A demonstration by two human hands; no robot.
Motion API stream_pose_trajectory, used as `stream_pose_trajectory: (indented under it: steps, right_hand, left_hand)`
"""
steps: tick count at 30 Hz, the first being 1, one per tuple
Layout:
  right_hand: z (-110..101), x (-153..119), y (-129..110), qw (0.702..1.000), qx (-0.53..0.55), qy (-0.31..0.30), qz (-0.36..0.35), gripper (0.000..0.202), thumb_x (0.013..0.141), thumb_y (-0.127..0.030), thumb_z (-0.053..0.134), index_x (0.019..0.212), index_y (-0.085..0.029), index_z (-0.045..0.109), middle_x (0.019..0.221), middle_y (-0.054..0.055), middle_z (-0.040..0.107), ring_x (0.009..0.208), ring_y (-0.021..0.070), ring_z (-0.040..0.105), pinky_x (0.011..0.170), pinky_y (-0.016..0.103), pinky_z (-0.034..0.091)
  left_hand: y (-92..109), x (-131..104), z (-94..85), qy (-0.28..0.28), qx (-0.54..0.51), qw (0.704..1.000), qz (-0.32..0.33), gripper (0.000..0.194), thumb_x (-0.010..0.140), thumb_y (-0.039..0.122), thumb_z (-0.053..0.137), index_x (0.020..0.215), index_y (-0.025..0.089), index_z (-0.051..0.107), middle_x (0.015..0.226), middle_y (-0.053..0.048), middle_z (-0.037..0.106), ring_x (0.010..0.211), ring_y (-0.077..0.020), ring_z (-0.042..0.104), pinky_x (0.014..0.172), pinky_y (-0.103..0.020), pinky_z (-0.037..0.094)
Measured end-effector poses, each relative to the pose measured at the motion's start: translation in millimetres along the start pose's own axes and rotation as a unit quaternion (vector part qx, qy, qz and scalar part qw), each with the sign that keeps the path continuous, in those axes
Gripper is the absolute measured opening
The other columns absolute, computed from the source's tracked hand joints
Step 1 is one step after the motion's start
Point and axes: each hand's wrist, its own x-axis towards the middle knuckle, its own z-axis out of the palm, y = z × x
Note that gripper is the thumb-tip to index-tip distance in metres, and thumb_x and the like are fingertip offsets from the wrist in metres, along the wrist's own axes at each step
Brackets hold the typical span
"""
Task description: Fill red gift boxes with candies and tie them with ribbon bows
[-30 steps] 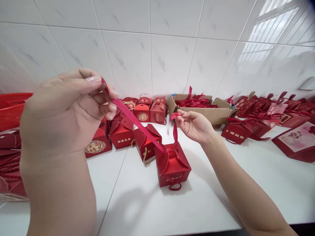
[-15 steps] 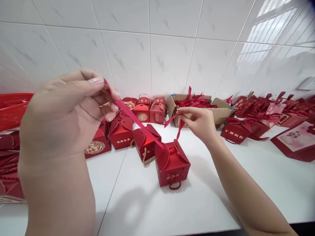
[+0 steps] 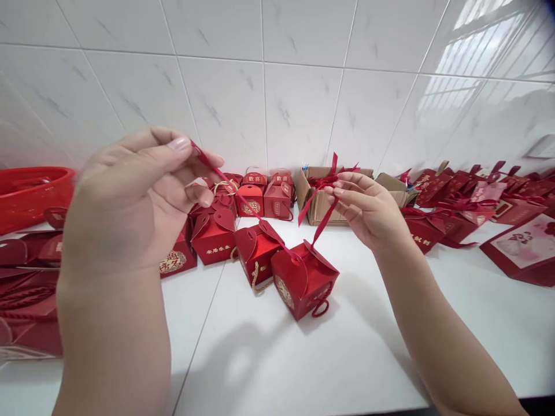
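In the head view, a red plastic basin (image 3: 37,193) is at nine o'clock. Next to it, the left hand (image 3: 145,202) pinches one end of the red ribbon (image 3: 322,226), which slopes down to the flaps of the red gift box (image 3: 306,283). This box is on the white table (image 3: 243,375), at five o'clock. Toward three o'clock, before a cardboard box (image 3: 316,214), the right hand (image 3: 370,211) grasps the other ribbon part between its fingertips.
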Motion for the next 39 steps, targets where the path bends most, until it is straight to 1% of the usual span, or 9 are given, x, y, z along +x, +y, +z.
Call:
stream_pose_trajectory:
  steps: [6, 10, 14, 17, 20, 23, 28, 32, 39]
  right_hand:
    - [19.0, -23.1, -3.7, 0.992, -0.005, -0.123, -0.009, 0.014, 0.074, -0.018, 0.071, 0.086, -0.022, 0.067, 0.090, 0.000, 0.068, 0.091, 0.0145, 0.067, 0.082, 0.029, 0.056]
    - [27.5, -36.3, -3.6, 0.982, -0.044, -0.172, -0.058, 0.024, 0.071, -0.020, 0.077, 0.091, -0.025, 0.065, 0.093, -0.002, 0.068, 0.086, 0.0145, 0.067, 0.078, 0.030, 0.058]
    - [25.0, -35.1, -3.1, 0.986, -0.072, -0.120, -0.090, 0.016, 0.073, -0.020, 0.075, 0.083, -0.023, 0.063, 0.086, -0.001, 0.067, 0.083, 0.0130, 0.066, 0.075, 0.027, 0.057]
    - [20.7, -30.6, -3.4, 0.987, -0.081, -0.089, -0.107, 0.017, 0.071, -0.021, 0.077, 0.078, -0.021, 0.062, 0.080, -0.002, 0.065, 0.075, 0.0114, 0.064, 0.068, 0.025, 0.056]
    - [17.4, -27.2, -2.9, 0.987, -0.097, -0.065, -0.113, 0.020, 0.068, -0.022, 0.079, 0.078, -0.021, 0.062, 0.078, -0.002, 0.064, 0.066, 0.0102, 0.061, 0.056, 0.022, 0.053]
    - [15.4, -25.0, -1.3, 0.988, -0.105, -0.052, -0.102, 0.021, 0.067, -0.024, 0.080, 0.079, -0.021, 0.063, 0.078, -0.001, 0.064, 0.059, 0.0094, 0.059, 0.046, 0.021, 0.049]
    - [14.4, -24.0, -1.7, 0.992, -0.059, -0.090, -0.070, 0.017, 0.072, -0.024, 0.076, 0.082, -0.021, 0.062, 0.080, -0.002, 0.065, 0.058, 0.0087, 0.060, 0.053, 0.023, 0.054]
    - [11.3, -23.1, -6.1, 0.989, -0.063, -0.117, -0.070, 0.016, 0.072, -0.020, 0.076, 0.082, -0.022, 0.063, 0.087, -0.001, 0.065, 0.071, 0.0097, 0.063, 0.067, 0.024, 0.056]
    - [3.5, -21.1, -13.2, 0.964, -0.143, -0.208, -0.080, 0.012, 0.074, -0.017, 0.072, 0.082, -0.020, 0.065, 0.080, 0.001, 0.062, 0.074, 0.0123, 0.060, 0.068, 0.027, 0.055]
  left_hand:
    - [-16.6, -20.1, 35.1, -0.141, -0.083, 0.986, -0.019, 0.017, 0.088, 0.007, 0.051, 0.081, 0.017, 0.064, 0.085, -0.002, 0.074, 0.084, -0.0138, 0.069, 0.074, -0.027, 0.057]
    - [-27.9, -35.2, 54.3, -0.203, -0.005, 0.979, -0.028, 0.009, 0.088, 0.016, 0.057, 0.085, 0.019, 0.064, 0.093, -0.003, 0.072, 0.095, -0.0172, 0.067, 0.085, -0.033, 0.056]
    - [-31.4, -36.9, 52.4, -0.179, 0.122, 0.976, 0.002, 0.011, 0.086, 0.026, 0.060, 0.096, 0.021, 0.062, 0.105, -0.005, 0.068, 0.101, -0.0187, 0.064, 0.086, -0.033, 0.054]
    - [-33.5, -33.1, 46.0, -0.195, 0.221, 0.954, -0.064, 0.035, 0.080, 0.034, 0.067, 0.112, 0.023, 0.056, 0.108, -0.006, 0.066, 0.095, -0.0199, 0.064, 0.075, -0.032, 0.055]
    - [-34.0, -30.9, 44.2, -0.224, 0.291, 0.925, -0.097, 0.020, 0.082, 0.037, 0.064, 0.094, 0.021, 0.066, 0.083, -0.003, 0.069, 0.073, -0.0171, 0.065, 0.063, -0.030, 0.053]
    - [-31.1, -32.8, 47.5, -0.193, 0.327, 0.925, 0.001, 0.014, 0.083, 0.031, 0.061, 0.076, 0.021, 0.068, 0.071, 0.000, 0.066, 0.068, -0.0149, 0.062, 0.065, -0.029, 0.051]
    - [-30.7, -38.3, 52.2, -0.239, 0.349, 0.906, 0.027, 0.012, 0.078, 0.031, 0.066, 0.071, 0.023, 0.068, 0.109, -0.002, 0.064, 0.099, -0.0196, 0.061, 0.084, -0.031, 0.050]
    - [-41.2, -37.5, 52.6, -0.317, 0.315, 0.892, -0.070, 0.020, 0.083, 0.034, 0.058, 0.069, 0.021, 0.064, 0.075, 0.000, 0.065, 0.068, -0.0143, 0.061, 0.062, -0.027, 0.050]
    - [-48.3, -34.1, 50.5, -0.310, 0.408, 0.859, 0.007, 0.013, 0.080, 0.021, 0.055, 0.072, 0.020, 0.065, 0.062, 0.001, 0.061, 0.055, -0.0136, 0.052, 0.050, -0.026, 0.038]
